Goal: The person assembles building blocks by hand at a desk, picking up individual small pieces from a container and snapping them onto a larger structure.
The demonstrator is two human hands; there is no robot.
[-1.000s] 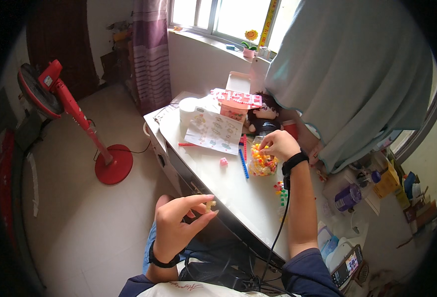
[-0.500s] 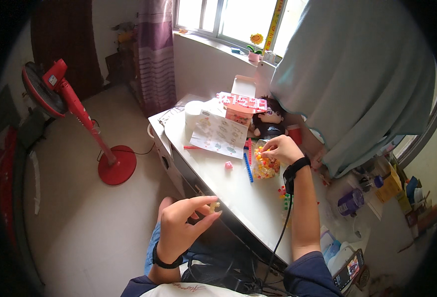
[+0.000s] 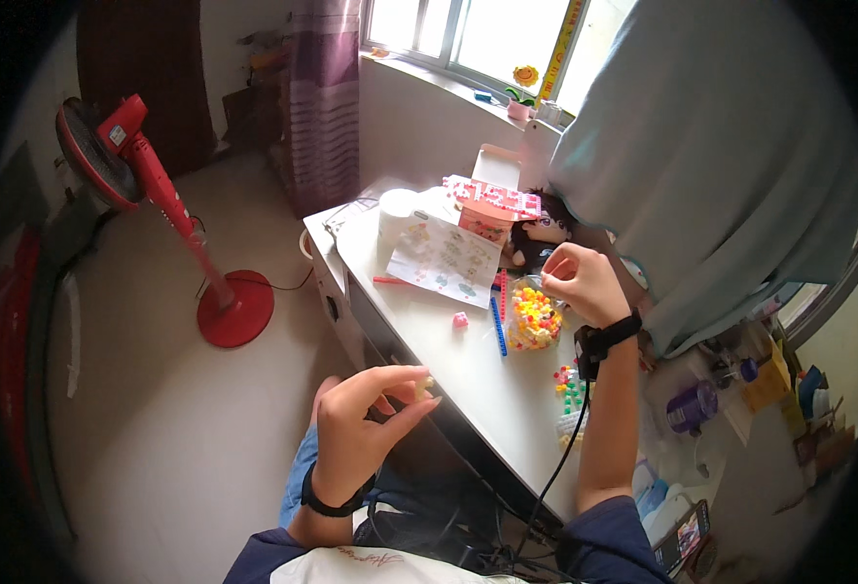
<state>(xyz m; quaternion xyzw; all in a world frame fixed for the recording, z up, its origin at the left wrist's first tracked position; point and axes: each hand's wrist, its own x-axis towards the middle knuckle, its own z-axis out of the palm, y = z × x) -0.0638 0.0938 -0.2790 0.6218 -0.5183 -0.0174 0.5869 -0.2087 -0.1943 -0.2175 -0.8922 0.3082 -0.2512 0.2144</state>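
Note:
My left hand is over the desk's front edge, its thumb and index finger pinching a small pale yellow toy brick piece. My right hand is over the upper right rim of a clear bag full of small yellow, orange, red and white bricks. Its thumb and fingertips are pressed together; whatever lies between them is too small to tell. A little pink brick piece rests on the desk left of the bag. Beside the bag lie a blue strip and a red strip.
On the white desk are a printed sheet, a white cylinder, an opened box and a doll. Red and green bricks sit by my right forearm. A cable hangs from that wrist. A red fan stands left.
My right hand has lifted from the bricks in the bag and moved right, to the bag's rim. The left hand keeps its pinch on the brick piece. The whole view has shifted slightly.

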